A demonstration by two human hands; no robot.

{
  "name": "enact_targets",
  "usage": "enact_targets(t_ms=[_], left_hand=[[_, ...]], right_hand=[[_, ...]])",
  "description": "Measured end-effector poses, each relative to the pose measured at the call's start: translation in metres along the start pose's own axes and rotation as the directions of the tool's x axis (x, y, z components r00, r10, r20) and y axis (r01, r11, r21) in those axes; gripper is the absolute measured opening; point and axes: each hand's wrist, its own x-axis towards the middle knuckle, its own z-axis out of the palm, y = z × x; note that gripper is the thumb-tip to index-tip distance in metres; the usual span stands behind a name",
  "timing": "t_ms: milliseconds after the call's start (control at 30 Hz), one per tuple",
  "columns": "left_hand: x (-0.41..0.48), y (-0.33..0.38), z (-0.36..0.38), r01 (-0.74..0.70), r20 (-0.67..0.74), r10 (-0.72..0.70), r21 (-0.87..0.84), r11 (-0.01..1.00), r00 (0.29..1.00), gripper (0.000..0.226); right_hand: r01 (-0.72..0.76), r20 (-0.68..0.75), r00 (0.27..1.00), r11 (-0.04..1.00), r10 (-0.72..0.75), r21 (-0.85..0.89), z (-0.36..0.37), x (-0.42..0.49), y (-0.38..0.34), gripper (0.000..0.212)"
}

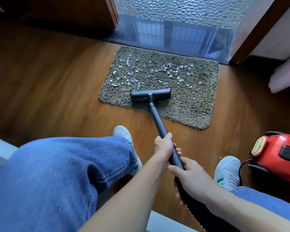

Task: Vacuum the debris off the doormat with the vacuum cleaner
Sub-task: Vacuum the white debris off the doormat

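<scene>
While the person sits with knees apart, both hands hold the black wand [157,121] of the vacuum cleaner [278,151]. The left hand [163,148] has its fingers [167,137] curled tight round the tube. Just behind them, nearer the body, the right hand [189,178] wraps its fingers [187,160] round the grip, where the ribbed black hose [199,213] joins. The two sets of fingers lie close together along the wand, nearly touching.

Ahead of the fingers the wand slopes down and away to the flat suction head [151,96], which rests on the doormat [191,108] near its closer edge, toward the mat's left half. Beyond the head, farther still from the fingers, white scraps of debris [157,71] lie scattered in a band across the mat's shaggy brown pile; a few stray bits sit right of the head. The mat lies on the wooden floor [57,81] against a door threshold [174,37].

Right of the fingers, the cleaner's red body stands on the floor beside a white shoe [228,169]. Left of the fingers, a leg in blue jeans [65,173] fills the foreground, with the other white shoe [122,133] just past its hem.
</scene>
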Motion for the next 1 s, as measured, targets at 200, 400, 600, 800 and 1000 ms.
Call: enact_targets(t_ms=[200,400,600,800,1000], left_hand=[[-0.010,-0.015,0.001,-0.002,0.002,0.002,0.026,1.000,1.000,0.023],[0.003,0.001,0.016,-0.034,0.038,0.030,0.098,0.995,0.999,0.030],[0.024,0.024,0.046,-0.087,0.092,0.073,0.168,0.982,0.993,0.021],[0.035,0.045,0.071,-0.122,0.152,0.084,0.262,0.957,0.985,0.024],[0.030,0.039,0.064,-0.106,0.138,0.075,0.237,0.966,0.988,0.021]], right_hand=[[-0.035,0.015,0.999,0.999,0.035,-0.026,-0.002,-0.010,0.011,0.011],[0.003,-0.069,0.998,0.998,0.001,0.062,-0.008,0.002,0.005,0.008],[0.012,-0.162,0.987,0.983,0.018,0.182,-0.024,0.025,-0.004,0.013],[0.025,-0.203,0.978,0.957,0.036,0.289,-0.040,0.041,-0.016,0.016],[0.005,-0.169,0.985,0.968,0.039,0.252,-0.037,0.036,-0.013,0.020]])
